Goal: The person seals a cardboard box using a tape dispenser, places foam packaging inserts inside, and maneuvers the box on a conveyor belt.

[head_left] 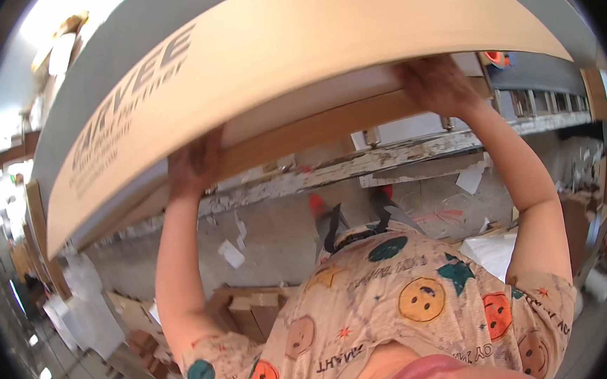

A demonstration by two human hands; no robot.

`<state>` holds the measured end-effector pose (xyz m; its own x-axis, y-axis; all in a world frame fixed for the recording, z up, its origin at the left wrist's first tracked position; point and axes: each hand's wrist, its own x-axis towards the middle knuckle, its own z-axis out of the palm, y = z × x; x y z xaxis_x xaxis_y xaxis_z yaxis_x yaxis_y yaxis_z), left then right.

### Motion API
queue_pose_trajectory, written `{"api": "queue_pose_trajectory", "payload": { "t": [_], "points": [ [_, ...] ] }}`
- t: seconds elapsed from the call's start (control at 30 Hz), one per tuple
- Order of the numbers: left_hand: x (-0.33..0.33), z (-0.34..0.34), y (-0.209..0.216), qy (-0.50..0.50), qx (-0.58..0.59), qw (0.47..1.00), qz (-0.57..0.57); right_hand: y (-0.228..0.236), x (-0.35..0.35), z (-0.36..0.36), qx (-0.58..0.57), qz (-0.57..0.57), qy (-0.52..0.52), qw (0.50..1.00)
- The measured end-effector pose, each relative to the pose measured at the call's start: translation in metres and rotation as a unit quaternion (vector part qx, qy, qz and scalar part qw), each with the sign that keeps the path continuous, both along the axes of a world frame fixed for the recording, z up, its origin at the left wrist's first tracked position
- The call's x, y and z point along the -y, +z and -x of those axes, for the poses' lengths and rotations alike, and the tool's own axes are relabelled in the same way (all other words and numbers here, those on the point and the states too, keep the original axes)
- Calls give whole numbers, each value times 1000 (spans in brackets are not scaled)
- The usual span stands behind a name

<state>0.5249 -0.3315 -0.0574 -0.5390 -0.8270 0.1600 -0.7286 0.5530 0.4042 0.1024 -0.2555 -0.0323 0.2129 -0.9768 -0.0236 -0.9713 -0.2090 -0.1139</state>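
A large cardboard box (348, 24) with dark print on its pale brown panel spans the bench in front of me. Its broad panel overhangs a long, narrow gap bounded by a brown cardboard edge (299, 132), and a white surface (312, 109) shows inside. My left hand (195, 163) reaches over that edge into the gap at the left, fingers stretched forward and partly in shadow. Farther right, my right hand (441, 88) also reaches under the panel. Its fingers extend forward and look blurred, with the tips hidden. Neither hand shows a grip on a separate item.
A worn, paint-chipped rail (317, 176) runs along the bench's near side. Paper scraps (232, 253) lie on the concrete floor. Cardboard pieces (256, 312) are stacked at lower left, near clear plastic wrap (90, 303). A small orange item (493, 58) sits beyond my right hand.
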Motion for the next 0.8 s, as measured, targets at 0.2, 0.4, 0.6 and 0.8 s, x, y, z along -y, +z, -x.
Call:
{"api": "queue_pose_trajectory", "payload": {
  "t": [0.2,0.4,0.6,0.8],
  "points": [
    [16,-22,-22,14,12,985,173,-33,40,-64,42,211,119,969],
    [4,-22,-8,31,-70,961,265,-23,60,-224,-11,244,230,942],
    [-11,-217,42,170,135,905,365,-22,57,-240,-16,129,191,973],
    [43,-334,28,327,186,923,76,-11,59,-246,-46,105,166,979]
  ]
}}
